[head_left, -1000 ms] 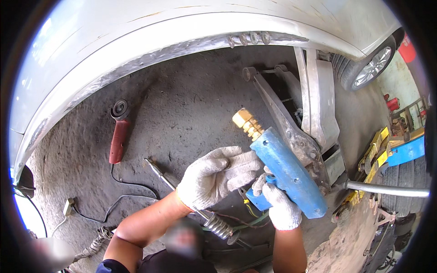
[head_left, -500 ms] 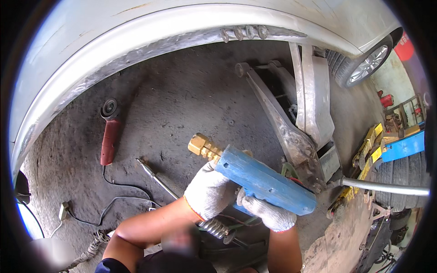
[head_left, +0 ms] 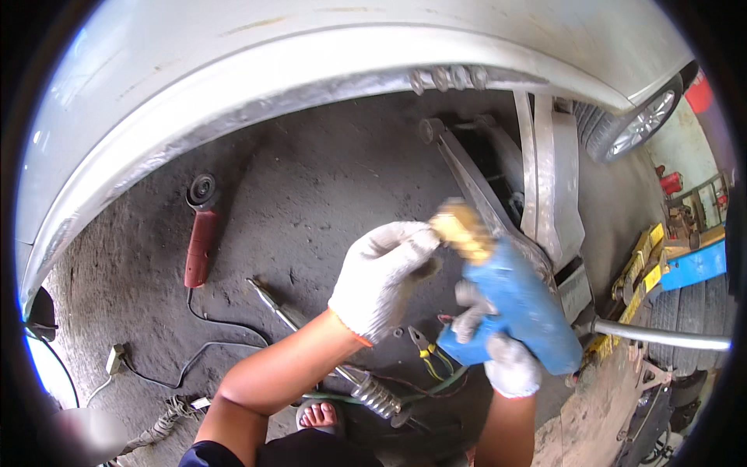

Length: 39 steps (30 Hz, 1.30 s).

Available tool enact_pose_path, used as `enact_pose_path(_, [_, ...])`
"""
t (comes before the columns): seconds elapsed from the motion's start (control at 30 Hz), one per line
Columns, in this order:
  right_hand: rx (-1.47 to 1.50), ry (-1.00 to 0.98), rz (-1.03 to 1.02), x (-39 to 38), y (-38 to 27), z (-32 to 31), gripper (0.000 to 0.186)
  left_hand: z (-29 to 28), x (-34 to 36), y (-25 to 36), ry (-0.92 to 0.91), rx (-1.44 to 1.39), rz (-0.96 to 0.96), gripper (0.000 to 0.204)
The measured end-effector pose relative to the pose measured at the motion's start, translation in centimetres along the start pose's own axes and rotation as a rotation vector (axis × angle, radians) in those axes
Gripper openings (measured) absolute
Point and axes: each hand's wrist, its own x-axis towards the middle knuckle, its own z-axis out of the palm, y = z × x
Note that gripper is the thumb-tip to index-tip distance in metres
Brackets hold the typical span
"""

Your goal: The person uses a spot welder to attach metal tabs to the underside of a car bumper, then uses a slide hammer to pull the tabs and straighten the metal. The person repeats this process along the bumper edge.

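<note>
- Blue box-bodied hand tool with a brass-coloured nozzle (head_left: 510, 300): held in mid-air over the floor, centre-right of view, nozzle end tilted up and to the left; outline blurred.
- Right hand (head_left: 498, 342), in a white work glove: wrapped around the lower body of the blue tool, fingers curled closed on it.
- Left hand (head_left: 381, 276), in a white work glove: at the brass nozzle, fingertips pinched narrowly on or just against its tip; exact contact cannot be told because of blur.
- Yellow-handled pliers (head_left: 426, 352): lying on the floor just below the hands.
- Long metal rod with a coiled spring end (head_left: 334, 354): lying on the floor, running diagonally beneath the left forearm.
- Red-bodied angle grinder with a black disc head (head_left: 199, 233): lying on the floor well left of the hands, its black cord (head_left: 210, 342) trailing toward a plug at lower left.
- Floor (head_left: 311, 194): dark grey, rough, stained concrete, in shade.
- White car body panel with a curved wheel-arch edge (head_left: 233, 78): spans the top of the view; bare metal shows along the arch lip.
- Grey metal chassis parts (head_left: 545, 179): upright behind the tool.
- Wheel with a silver rim (head_left: 634, 128): upper right.
- Yellow and blue workshop equipment (head_left: 685, 261): at the right edge, beside a steel pipe (head_left: 661, 336).
- Bare toes in a sandal (head_left: 319, 414): at the lower edge.
</note>
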Motion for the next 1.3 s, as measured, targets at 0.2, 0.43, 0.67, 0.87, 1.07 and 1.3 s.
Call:
enact_pose_path(0.2, [0.211, 0.132, -0.186, -0.4, -0.8, -1.7, 0.035, 3.2, 5.2, 0.4, -0.255, -0.306, -0.010, 0.017])
enact_pose_path(0.43, [0.018, 0.362, -0.189, 3.8, -3.8, -0.6, 0.022, 6.5, 11.6, 1.9, -0.486, -0.323, -0.018, 0.019])
enact_pose_path(0.67, [-0.281, 0.350, -0.296, 7.8, -5.1, -1.2, 0.024, 7.0, 16.1, 2.9, -0.568, -0.355, 0.005, 0.029])
enact_pose_path(0.87, [-0.330, 0.424, -0.330, 8.6, -4.7, -0.4, 0.017, 6.5, 17.0, 2.1, -0.694, -0.565, -0.104, 0.034])
enact_pose_path(1.07, [-0.349, 0.470, -0.336, 9.0, -2.6, -0.6, 0.019, 7.1, 16.1, 1.9, -0.669, -0.723, -0.203, 0.036])
enact_pose_path(1.3, [-0.225, 0.416, -0.307, 9.3, -2.2, -0.4, 0.019, 6.8, 16.2, 2.4, -0.650, -0.682, -0.170, 0.036])
